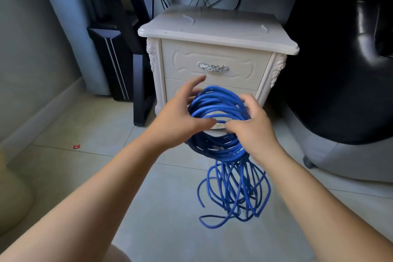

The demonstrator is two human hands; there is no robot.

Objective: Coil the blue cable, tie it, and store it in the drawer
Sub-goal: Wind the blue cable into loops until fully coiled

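Note:
A blue cable [221, 104] is wound into a rough ring of several loops, held in the air in front of a cream bedside cabinet [214, 32]. Loose loops of the same cable hang from the ring down to the tiled floor. My left hand [180, 115] is on the ring's left side, thumb across the loops and fingers spread around the rim. My right hand [251, 125] grips the ring's right side with curled fingers. The cabinet's top drawer [214, 57], with a silver handle [212, 67], is closed. The lower drawer is mostly hidden behind the coil.
A black desk leg [141, 89] and a black box stand left of the cabinet. A black office chair [348, 66] with a grey base is close on the right. Dark cables hang behind the cabinet. A small red scrap [76, 146] lies on the floor at left.

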